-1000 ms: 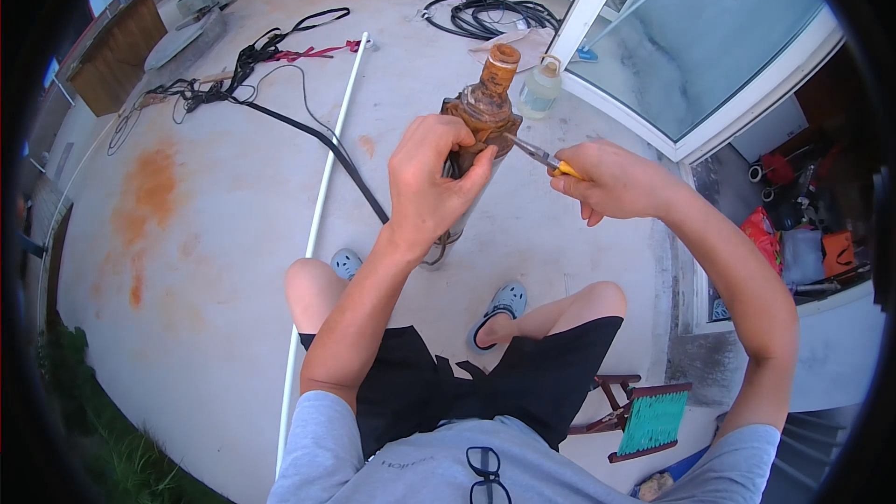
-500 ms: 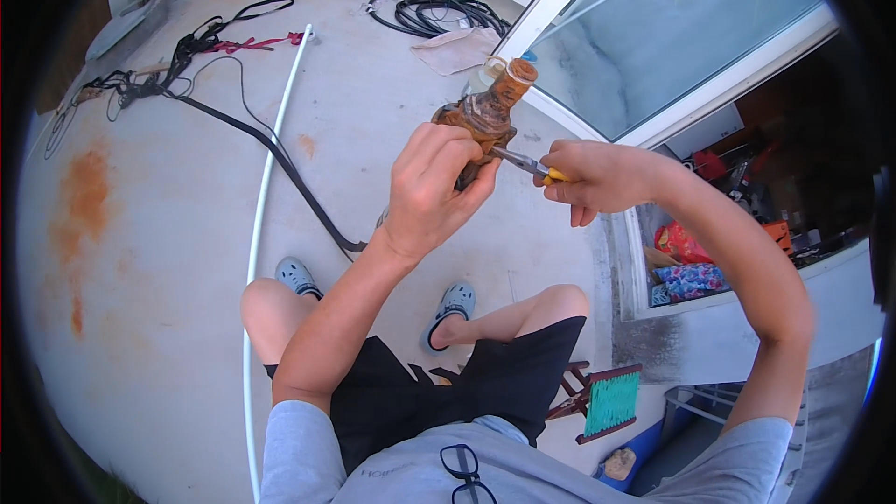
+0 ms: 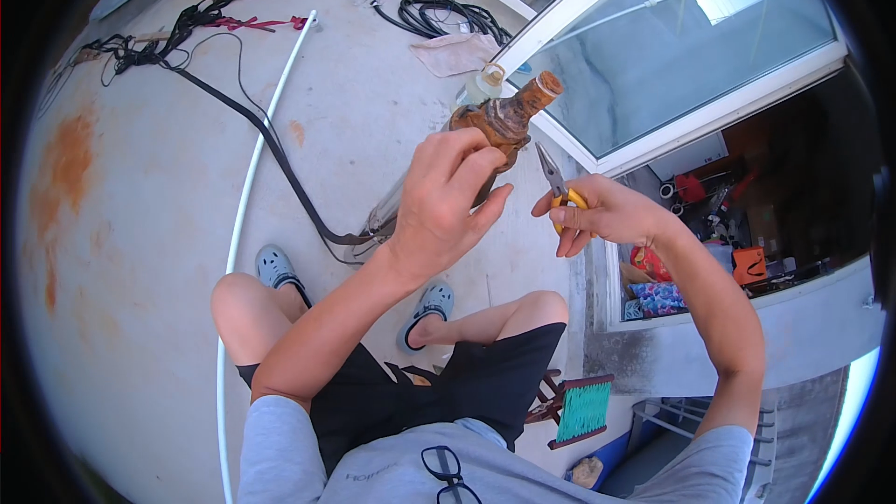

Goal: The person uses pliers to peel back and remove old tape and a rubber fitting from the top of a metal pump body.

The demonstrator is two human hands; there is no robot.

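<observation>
A rusty metal fitting (image 3: 509,119) with a short threaded neck tops a long metal cylinder (image 3: 385,210) that looks like a pump. My left hand (image 3: 445,194) is at the near side of the fitting, its fingers loosely bent and its thumb apart from them. Whether the fingertips touch the rusty metal is hidden. My right hand (image 3: 597,213) is closed around the yellow handles of needle-nose pliers (image 3: 553,173). The jaws point up and away, a small gap to the right of the fitting. Behind the fitting stands a clear plastic bottle (image 3: 481,84).
A black cable (image 3: 280,154) runs from the cylinder to a tangle at left, crossing a white pipe (image 3: 245,205). Coiled black hose (image 3: 434,14) and a cloth (image 3: 455,54) lie farther off. A glass door (image 3: 644,56) swings out at right; a folding stool (image 3: 583,411) stands near my leg.
My right hand has drawn the pliers off the fitting and turned their jaws upward. My left thumb has come away from the fitting. The whole view has shifted slightly.
</observation>
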